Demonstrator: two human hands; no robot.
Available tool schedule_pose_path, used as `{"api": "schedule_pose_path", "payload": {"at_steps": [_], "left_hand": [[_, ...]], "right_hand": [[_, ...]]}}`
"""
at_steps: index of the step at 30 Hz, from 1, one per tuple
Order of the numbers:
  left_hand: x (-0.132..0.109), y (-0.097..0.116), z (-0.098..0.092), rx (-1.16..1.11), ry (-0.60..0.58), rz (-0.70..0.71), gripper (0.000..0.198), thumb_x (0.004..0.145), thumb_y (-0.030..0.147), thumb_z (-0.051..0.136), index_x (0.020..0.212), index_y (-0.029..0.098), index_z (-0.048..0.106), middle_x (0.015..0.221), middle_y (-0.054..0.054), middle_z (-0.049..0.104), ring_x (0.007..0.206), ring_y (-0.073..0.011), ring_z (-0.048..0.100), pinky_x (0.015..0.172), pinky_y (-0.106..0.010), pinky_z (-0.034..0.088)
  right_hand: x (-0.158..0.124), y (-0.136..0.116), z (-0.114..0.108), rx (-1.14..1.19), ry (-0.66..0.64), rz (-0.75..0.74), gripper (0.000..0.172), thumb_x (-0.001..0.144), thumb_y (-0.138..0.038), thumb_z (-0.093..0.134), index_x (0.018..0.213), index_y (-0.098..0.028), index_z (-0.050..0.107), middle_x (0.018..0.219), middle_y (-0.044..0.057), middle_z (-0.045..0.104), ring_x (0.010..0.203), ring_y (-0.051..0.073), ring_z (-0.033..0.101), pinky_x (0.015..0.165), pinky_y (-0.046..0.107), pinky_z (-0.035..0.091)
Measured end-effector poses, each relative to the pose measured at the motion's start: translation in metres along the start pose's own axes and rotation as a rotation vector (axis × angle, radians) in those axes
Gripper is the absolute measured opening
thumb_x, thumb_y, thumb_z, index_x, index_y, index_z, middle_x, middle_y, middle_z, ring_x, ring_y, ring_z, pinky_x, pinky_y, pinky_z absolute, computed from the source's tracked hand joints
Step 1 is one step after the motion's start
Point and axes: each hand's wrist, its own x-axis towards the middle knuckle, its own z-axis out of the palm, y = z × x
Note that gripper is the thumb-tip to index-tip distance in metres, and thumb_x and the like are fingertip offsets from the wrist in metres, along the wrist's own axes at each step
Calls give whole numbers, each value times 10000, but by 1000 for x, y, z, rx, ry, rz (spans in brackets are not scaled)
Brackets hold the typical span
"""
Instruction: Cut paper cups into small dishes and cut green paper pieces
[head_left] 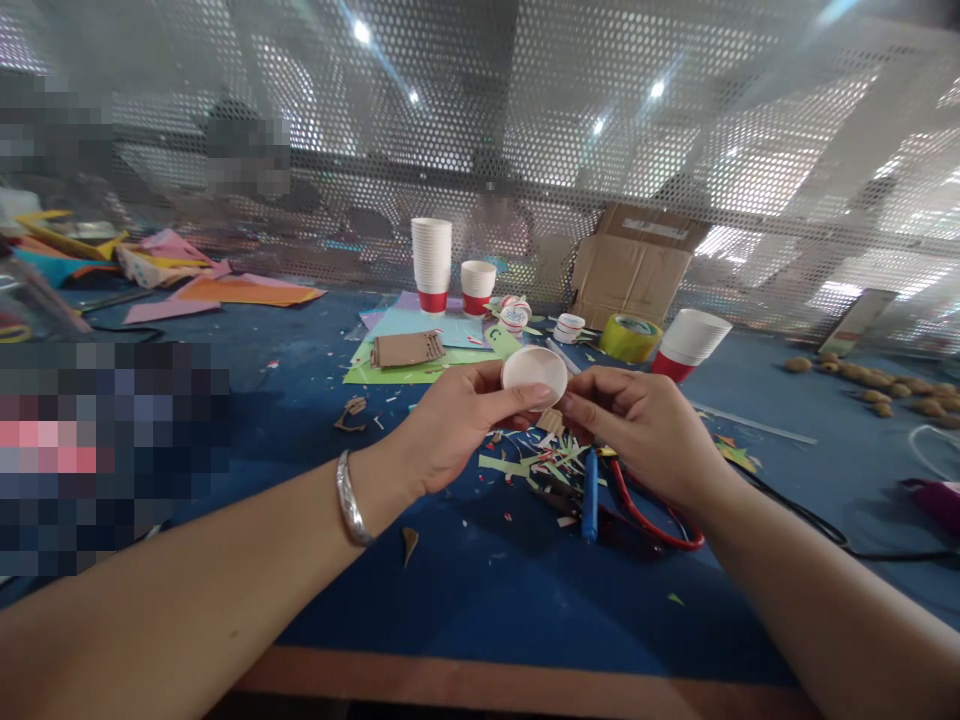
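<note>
The left hand's grip point(457, 415) holds a round, white, shallow paper-like dish point(535, 372) above the blue desk point(450, 610), thumb over its lower rim. Beside the dish's right edge, the right hand's grip point(649, 420) is narrow; whether it holds anything, I cannot tell.

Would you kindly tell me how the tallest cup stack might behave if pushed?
The tallest cup stack would probably tip easily, being high and narrow-based. It is likely light for its size, as the cups look like paper. Appearing simply nested, they might separate if it fell.
</note>
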Motion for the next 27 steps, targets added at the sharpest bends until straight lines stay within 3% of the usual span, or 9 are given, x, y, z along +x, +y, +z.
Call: {"api": "schedule_pose_path", "payload": {"at_steps": [6,11,16,27], "left_hand": [[0,2,-2,-10,35,46,214,693,243,847,878,160,776,847,-30,713,747,-115,593,711,-254,458],[0,-3,1,-13,-3,14,212,711,270,844,886,169,782,859,-31,718,750,-113,593,697,-249,459],[3,1,-2,-83,62,21,229,682,235,857,885,161,781,912,-39,731,744,-105,602,747,-254,481],[3,0,-1,-41,43,26,228,699,263,848,890,158,783,910,-52,730,756,-113,600,740,-255,478]], "right_hand": [[0,0,-1,-1,-4,13,241,944,-349,620,775,-181,652,658,-19,562,613,120,476,581,255,393],[0,0,-1,-24,0,-4,193,926,-323,639,807,-175,675,661,-21,567,609,117,469,566,251,376],[0,1,-1,-48,-5,8,234,937,-374,629,817,-183,687,689,-11,585,622,121,480,568,254,378],[0,1,-1,-49,-10,0,212,940,-357,624,828,-187,683,691,-11,579,626,125,477,570,257,373]]}}
